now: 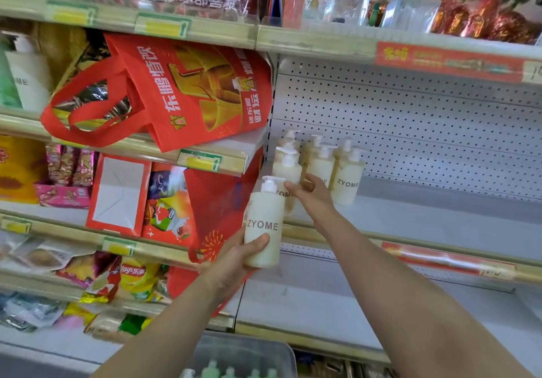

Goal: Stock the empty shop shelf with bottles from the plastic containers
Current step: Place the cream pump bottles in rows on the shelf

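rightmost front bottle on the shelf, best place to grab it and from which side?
Grip the rightmost front bottle around its straight round body, below the pump, coming from the open shelf on its right. It stands upright, another bottle crowds its left, and the pump head is narrow and probably less steady.

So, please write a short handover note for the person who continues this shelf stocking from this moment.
Left hand: holds one cream ZYOME pump bottle upright, in front of the shelf edge.
Right hand: open, empty, reaching among the bottles on the shelf.
Done: a small group of bottles stands at the left end of the grey shelf.
Left: place the held bottle; the rest of the shelf is bare. More bottles wait in the plastic container below.
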A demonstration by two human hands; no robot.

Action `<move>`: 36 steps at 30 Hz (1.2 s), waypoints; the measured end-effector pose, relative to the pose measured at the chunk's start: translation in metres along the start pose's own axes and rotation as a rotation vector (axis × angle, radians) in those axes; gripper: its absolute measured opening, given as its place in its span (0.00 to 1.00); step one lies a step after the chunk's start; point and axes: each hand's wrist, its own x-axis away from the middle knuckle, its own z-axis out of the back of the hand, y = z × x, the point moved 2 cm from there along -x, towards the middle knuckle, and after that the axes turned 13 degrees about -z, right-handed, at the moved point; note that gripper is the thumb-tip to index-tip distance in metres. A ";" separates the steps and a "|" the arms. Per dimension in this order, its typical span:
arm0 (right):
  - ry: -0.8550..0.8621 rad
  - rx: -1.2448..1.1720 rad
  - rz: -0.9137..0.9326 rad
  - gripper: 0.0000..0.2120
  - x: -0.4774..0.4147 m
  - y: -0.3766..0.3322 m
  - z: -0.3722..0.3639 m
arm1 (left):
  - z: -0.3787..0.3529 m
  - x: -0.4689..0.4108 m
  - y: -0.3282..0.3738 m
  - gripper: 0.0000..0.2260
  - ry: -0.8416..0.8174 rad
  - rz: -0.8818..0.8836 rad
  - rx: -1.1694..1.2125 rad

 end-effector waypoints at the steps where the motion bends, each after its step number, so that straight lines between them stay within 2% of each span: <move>1: 0.025 -0.031 0.001 0.32 0.009 0.000 0.004 | -0.003 -0.001 -0.002 0.26 -0.005 0.004 -0.012; 3: -0.023 -0.075 -0.022 0.22 0.028 -0.001 0.010 | -0.011 -0.002 -0.006 0.27 -0.015 0.019 -0.023; 4: -0.093 -0.076 -0.046 0.21 0.037 -0.002 0.012 | -0.016 -0.004 -0.008 0.27 -0.020 0.024 -0.027; 7: -0.299 -0.006 -0.092 0.23 0.058 0.001 0.018 | -0.030 -0.011 -0.014 0.26 -0.047 0.029 -0.021; 9: -0.327 0.023 -0.099 0.27 0.063 0.006 0.027 | -0.039 -0.016 -0.016 0.26 -0.072 0.025 -0.029; 11: -0.314 0.016 -0.123 0.27 0.064 0.008 0.037 | -0.047 -0.018 -0.019 0.26 -0.108 0.026 -0.063; 15: -0.297 0.037 -0.138 0.20 0.063 0.002 0.058 | -0.063 -0.023 -0.021 0.23 -0.198 0.031 -0.122; 17: -0.256 0.019 -0.126 0.18 0.054 -0.002 0.067 | -0.066 -0.037 -0.017 0.24 -0.191 -0.028 -0.226; 18: -0.229 0.015 -0.115 0.18 0.049 -0.005 0.071 | -0.066 -0.045 -0.014 0.25 -0.125 -0.069 -0.277; 21: -0.123 -0.015 -0.086 0.23 0.026 -0.015 0.082 | -0.054 -0.075 0.002 0.27 0.224 -0.228 -0.488; 23: -0.062 -0.027 -0.078 0.27 0.011 -0.021 0.087 | -0.043 -0.096 0.006 0.30 0.305 -0.278 -0.654; 27: -0.013 0.005 -0.031 0.33 -0.012 -0.025 0.090 | -0.034 -0.133 0.005 0.43 0.258 -0.217 -0.732; 31: -0.013 0.081 0.026 0.35 -0.031 -0.020 0.087 | -0.039 -0.149 0.003 0.40 0.200 -0.295 -0.764; 36: -0.049 0.132 0.042 0.37 -0.045 -0.009 0.083 | -0.033 -0.154 0.000 0.36 0.196 -0.249 -0.800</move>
